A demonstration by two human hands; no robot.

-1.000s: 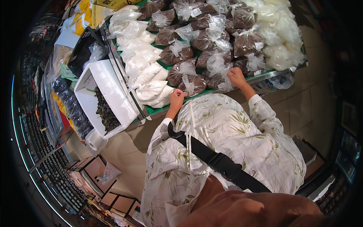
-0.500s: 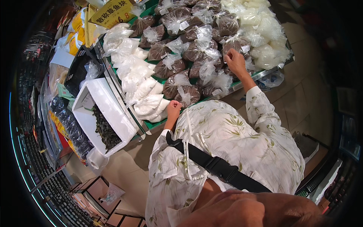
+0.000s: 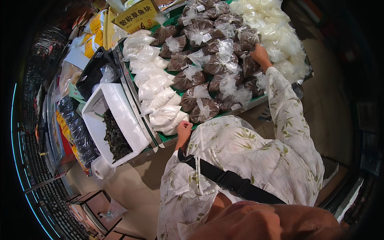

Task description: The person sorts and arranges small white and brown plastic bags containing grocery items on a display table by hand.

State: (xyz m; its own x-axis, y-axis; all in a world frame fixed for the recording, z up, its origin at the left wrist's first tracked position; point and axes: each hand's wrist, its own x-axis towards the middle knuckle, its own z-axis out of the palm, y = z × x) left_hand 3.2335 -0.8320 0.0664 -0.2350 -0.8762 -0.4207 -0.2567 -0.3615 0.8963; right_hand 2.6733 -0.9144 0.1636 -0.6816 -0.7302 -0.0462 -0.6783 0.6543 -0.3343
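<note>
On a green-lined display stand (image 3: 164, 137) lie several rows of clear knotted plastic bags. At the right side of the brown rows, my right hand (image 3: 261, 54) has its fingers closed at a clear bag of dark brown contents (image 3: 248, 39). Another brown bag (image 3: 250, 66) lies against the near side of those fingers, which partly hide where they grip. My left hand (image 3: 184, 130) is curled into a loose fist at the stand's front edge, beside a bag of white contents (image 3: 176, 122). Nothing shows in it.
Pale translucent bags (image 3: 276, 38) are heaped on the right. To the left stand a white foam box (image 3: 134, 136) with dark leafy stuff, a black crate (image 3: 86, 82) and a paper roll (image 3: 103, 167). A yellow sign (image 3: 136, 17) stands at the back.
My right hand has moved away from me, up along the brown bags. My left hand stays by the front edge. The whole view has shifted slightly.
</note>
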